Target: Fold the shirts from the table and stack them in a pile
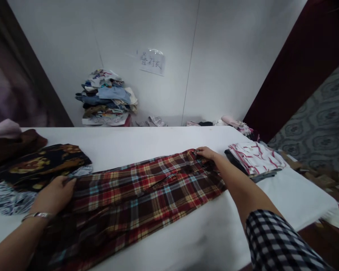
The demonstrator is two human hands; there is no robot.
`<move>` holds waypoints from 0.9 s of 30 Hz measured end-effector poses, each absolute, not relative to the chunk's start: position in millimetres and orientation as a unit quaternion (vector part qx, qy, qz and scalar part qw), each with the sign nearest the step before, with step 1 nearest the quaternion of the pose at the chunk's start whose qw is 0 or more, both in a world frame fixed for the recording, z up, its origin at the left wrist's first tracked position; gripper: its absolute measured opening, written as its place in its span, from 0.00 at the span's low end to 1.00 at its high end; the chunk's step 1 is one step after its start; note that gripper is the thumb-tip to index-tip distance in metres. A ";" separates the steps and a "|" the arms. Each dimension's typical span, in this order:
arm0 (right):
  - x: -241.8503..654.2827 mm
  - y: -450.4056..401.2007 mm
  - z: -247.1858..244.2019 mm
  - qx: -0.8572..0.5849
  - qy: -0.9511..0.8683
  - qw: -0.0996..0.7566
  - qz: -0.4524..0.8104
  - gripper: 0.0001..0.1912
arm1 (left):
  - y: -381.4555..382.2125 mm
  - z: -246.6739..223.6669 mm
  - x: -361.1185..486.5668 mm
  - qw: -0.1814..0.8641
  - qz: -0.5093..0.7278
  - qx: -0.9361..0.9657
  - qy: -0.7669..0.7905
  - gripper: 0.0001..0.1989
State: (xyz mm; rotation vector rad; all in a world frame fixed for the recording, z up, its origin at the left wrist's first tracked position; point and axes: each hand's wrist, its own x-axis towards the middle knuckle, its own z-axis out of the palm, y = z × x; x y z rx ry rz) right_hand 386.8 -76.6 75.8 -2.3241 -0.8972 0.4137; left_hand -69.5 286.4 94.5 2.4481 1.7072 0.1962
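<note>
Head view: plaid shirt [158, 192] being stretched lengthwise across white table [169, 141]. Far edge near collar being pinched by right hand [205, 153], fingers closed on cloth. Other end being gripped by left hand [55, 194], fingertips pressed together on cloth. Dark flowered cloth [45, 163] being kept just beside left hand. Folded red-and-white clothes [257, 156] being stacked near right arm.
</note>
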 end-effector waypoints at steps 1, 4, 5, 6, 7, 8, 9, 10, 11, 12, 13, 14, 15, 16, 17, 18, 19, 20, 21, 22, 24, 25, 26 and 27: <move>388.1 -74.8 74.6 -0.882 -0.336 0.296 0.146 0.12 | 286.3 95.9 -69.3 0.064 0.042 0.819 0.569 0.15; 393.7 -71.6 71.5 -0.901 -0.318 0.276 0.107 0.14 | 283.4 96.6 -68.1 0.046 -0.012 0.828 0.559 0.15; 395.6 -71.3 70.2 -0.907 -0.310 0.268 0.095 0.14 | 282.1 95.2 -67.6 0.044 -0.020 0.829 0.558 0.15; 397.3 -71.1 68.7 -0.914 -0.302 0.258 0.085 0.13 | 280.9 93.0 -67.1 0.048 -0.023 0.832 0.552 0.14; 398.6 -71.1 67.0 -0.920 -0.293 0.249 0.075 0.13 | 279.9 90.4 -66.7 0.054 -0.022 0.836 0.545 0.13; 399.4 -71.1 65.1 -0.926 -0.286 0.239 0.066 0.13 | 279.2 87.8 -66.5 0.062 -0.019 0.841 0.537 0.13; 399.6 -71.2 63.1 -0.930 -0.278 0.231 0.057 0.13 | 278.6 85.5 -66.3 0.066 -0.015 0.845 0.530 0.12; 399.4 -71.4 61.0 -0.935 -0.272 0.224 0.048 0.13 | 278.3 83.8 -66.3 0.066 -0.012 0.848 0.525 0.13; 398.7 -71.6 59.0 -0.938 -0.267 0.218 0.040 0.13 | 277.9 82.8 -66.4 0.063 -0.012 0.851 0.522 0.13; 397.8 -71.8 57.2 -0.941 -0.262 0.213 0.033 0.13 | 277.4 82.6 -66.4 0.058 -0.020 0.850 0.522 0.14; 396.9 -72.0 55.8 -0.943 -0.260 0.207 0.028 0.13 | 276.8 83.0 -66.3 0.049 -0.030 0.848 0.527 0.15; 396.0 -72.0 54.9 -0.944 -0.259 0.202 0.025 0.13 | 276.1 83.8 -66.2 0.043 -0.041 0.846 0.530 0.17; 395.2 -71.8 54.8 -0.945 -0.260 0.199 0.023 0.13 | 275.3 84.6 -66.1 0.038 -0.050 0.844 0.533 0.18; 394.6 -71.2 55.6 -0.944 -0.263 0.198 0.021 0.13 | 274.8 85.1 -66.0 0.035 -0.057 0.843 0.534 0.18; 393.8 -70.2 57.2 -0.943 -0.267 0.199 0.019 0.14 | 274.7 84.9 -66.1 0.036 -0.061 0.844 0.532 0.19; 392.6 -68.9 59.6 -0.941 -0.273 0.202 0.016 0.15 | 275.2 83.9 -66.6 0.039 -0.061 0.847 0.527 0.18; 390.4 -67.1 62.2 -0.938 -0.278 0.207 0.009 0.17 | 276.6 81.9 -67.4 0.042 -0.059 0.851 0.520 0.18; 386.9 -64.9 64.5 -0.935 -0.283 0.212 0.000 0.19 | 279.0 78.9 -68.7 0.046 -0.057 0.857 0.509 0.18; 381.8 -62.5 66.0 -0.930 -0.293 0.220 -0.013 0.21 | 282.2 75.0 -70.4 0.047 -0.050 0.861 0.503 0.18; 374.8 -60.1 66.2 -0.921 -0.313 0.229 -0.026 0.23 | 286.3 70.4 -72.4 0.050 -0.043 0.866 0.496 0.18; 356.7 -55.6 61.7 -0.898 -0.374 0.231 -0.023 0.27 | 296.1 60.5 -76.2 0.054 -0.027 0.873 0.484 0.17; 346.7 -53.8 57.4 -0.888 -0.406 0.218 -0.002 0.29 | 301.4 55.8 -77.7 0.059 -0.023 0.874 0.482 0.16; 337.3 -52.5 52.7 -0.881 -0.429 0.196 0.029 0.31 | 306.4 51.5 -78.7 0.066 -0.021 0.875 0.480 0.15; 329.2 -51.6 48.3 -0.880 -0.440 0.169 0.063 0.33 | 310.9 47.8 -79.2 0.074 -0.021 0.874 0.480 0.15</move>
